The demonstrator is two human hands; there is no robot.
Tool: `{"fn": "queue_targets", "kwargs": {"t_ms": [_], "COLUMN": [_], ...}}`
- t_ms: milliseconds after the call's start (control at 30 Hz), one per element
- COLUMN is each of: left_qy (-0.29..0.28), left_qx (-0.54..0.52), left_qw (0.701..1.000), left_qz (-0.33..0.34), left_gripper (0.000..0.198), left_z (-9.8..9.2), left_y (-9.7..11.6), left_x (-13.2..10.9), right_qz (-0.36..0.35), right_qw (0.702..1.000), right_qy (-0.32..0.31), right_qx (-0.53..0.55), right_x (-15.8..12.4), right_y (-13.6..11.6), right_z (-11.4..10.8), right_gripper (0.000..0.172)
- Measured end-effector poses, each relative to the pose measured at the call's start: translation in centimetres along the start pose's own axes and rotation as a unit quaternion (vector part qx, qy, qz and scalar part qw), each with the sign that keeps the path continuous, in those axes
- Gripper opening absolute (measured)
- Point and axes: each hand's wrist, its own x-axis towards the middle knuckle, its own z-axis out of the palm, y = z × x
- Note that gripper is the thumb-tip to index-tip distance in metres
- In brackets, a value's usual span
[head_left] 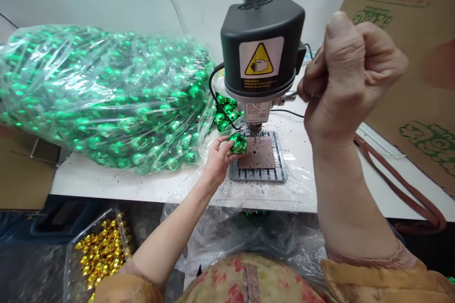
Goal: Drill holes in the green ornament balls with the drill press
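Between the thumb and fingers of my left hand (219, 160) is a shiny green faceted ball (238, 144). The ball is beside the chuck of a small drill press (263, 47), above the left part of its base plate (280, 165). A brown board (261, 154) with a dark hole lies on that base, strewn with dark shavings. My right hand (350, 66) is raised at the right of the drill head, its fingers closed around the feed handle (289, 96). Most of the handle is hidden by the fingers.
A large clear bag (106, 99) of green balls fills the table's left side. Loose green balls (227, 112) lie behind the drill. A clear bin (67, 265) of gold balls stands below left. At right are a cardboard box (408, 104) and a brown strap (401, 184).
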Motion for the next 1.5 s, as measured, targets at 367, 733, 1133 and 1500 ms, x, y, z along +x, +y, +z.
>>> {"fn": "queue_targets", "kwargs": {"t_ms": [367,733,1133,1500], "left_qy": [0.019,-0.042,-0.111,-0.122], "left_qx": [0.07,0.194,0.201,0.198], "left_qw": [0.996,0.971,0.952,0.951], "left_qz": [0.047,0.131,0.205,0.205], "left_gripper": [0.061,0.059,0.056,0.057], "left_z": [1.2,1.1,1.6,1.5], "left_y": [-2.0,-3.6,-3.9,-4.1], "left_x": [1.2,1.7,1.1,1.0], "right_qz": [0.032,0.02,0.006,0.011], "right_qw": [0.998,0.997,0.998,0.991], "right_qy": [-0.014,-0.015,-0.031,-0.006], "right_qx": [-0.051,-0.07,-0.047,-0.132], "right_x": [-0.2,-0.2,-0.1,-3.1], "right_y": [-0.8,-0.8,-0.7,-1.6], "right_z": [-0.1,0.0,-0.2,-1.8], "right_gripper": [0.043,0.044,0.042,0.049]}}
